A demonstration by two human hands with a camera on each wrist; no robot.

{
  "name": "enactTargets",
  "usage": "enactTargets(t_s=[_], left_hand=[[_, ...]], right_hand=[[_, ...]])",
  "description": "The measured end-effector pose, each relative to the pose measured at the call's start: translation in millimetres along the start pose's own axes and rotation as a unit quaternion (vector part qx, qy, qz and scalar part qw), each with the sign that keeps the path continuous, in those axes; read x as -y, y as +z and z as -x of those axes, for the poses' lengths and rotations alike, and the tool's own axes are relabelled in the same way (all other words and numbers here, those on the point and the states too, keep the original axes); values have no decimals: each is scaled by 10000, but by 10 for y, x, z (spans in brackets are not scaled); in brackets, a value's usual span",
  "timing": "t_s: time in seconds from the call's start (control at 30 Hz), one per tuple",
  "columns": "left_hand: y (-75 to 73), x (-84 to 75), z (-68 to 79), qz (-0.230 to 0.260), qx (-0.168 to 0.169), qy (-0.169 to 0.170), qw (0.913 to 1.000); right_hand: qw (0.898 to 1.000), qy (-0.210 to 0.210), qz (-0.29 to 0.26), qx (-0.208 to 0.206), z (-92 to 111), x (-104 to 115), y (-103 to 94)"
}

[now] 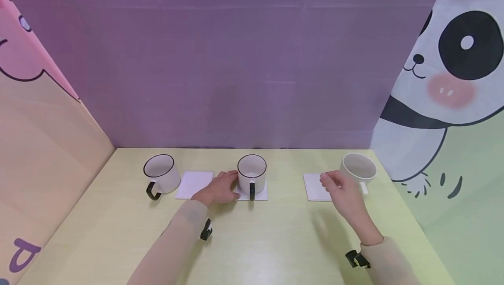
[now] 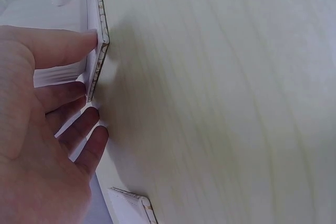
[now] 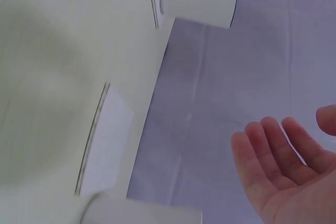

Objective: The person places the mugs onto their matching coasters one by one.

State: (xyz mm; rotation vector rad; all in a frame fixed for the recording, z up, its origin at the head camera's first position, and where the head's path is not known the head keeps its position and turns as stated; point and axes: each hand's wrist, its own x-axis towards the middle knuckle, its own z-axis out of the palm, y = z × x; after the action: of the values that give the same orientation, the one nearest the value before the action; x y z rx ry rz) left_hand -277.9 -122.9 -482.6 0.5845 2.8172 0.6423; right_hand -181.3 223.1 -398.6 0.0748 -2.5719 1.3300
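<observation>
A white mug with a black rim and black handle stands upright on the middle white square coaster. My left hand is at the left side of this mug. In the left wrist view, its thumb touches the coaster's edge, with the other fingers loosely extended near the coaster's corner. My right hand hovers above the right white coaster, in front of an all-white mug. Its fingers are relaxed and hold nothing. That mug stands beside the right coaster, partly hidden by the hand.
At the left, another black-rimmed white mug stands on the pale wooden table, beside the left white coaster. A purple backdrop rises behind the table, with a panda-printed panel on the right.
</observation>
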Motion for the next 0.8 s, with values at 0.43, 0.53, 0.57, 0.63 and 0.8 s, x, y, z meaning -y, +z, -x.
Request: enactTargets(t_s=[0.43, 0.53, 0.57, 0.63, 0.8], left_hand=[[-4, -7, 9, -1, -5, -91, 10000], [-1, -5, 3, -25, 6, -67, 10000], [-1, -7, 3, -18, 8, -58, 10000], [0, -8, 3, -4, 12, -52, 10000], [5, -6, 0, -1, 8, -51, 10000]], right_hand=[[9909, 0, 963, -936, -5, -286, -417], [9877, -81, 1070, -1138, -8, -372, -482], [9869, -88, 1100, -1176, -6, -401, -504], [9858, -54, 1152, -1222, -5, -464, -546], [9836, 285, 1307, -1207, 12, -621, -618]])
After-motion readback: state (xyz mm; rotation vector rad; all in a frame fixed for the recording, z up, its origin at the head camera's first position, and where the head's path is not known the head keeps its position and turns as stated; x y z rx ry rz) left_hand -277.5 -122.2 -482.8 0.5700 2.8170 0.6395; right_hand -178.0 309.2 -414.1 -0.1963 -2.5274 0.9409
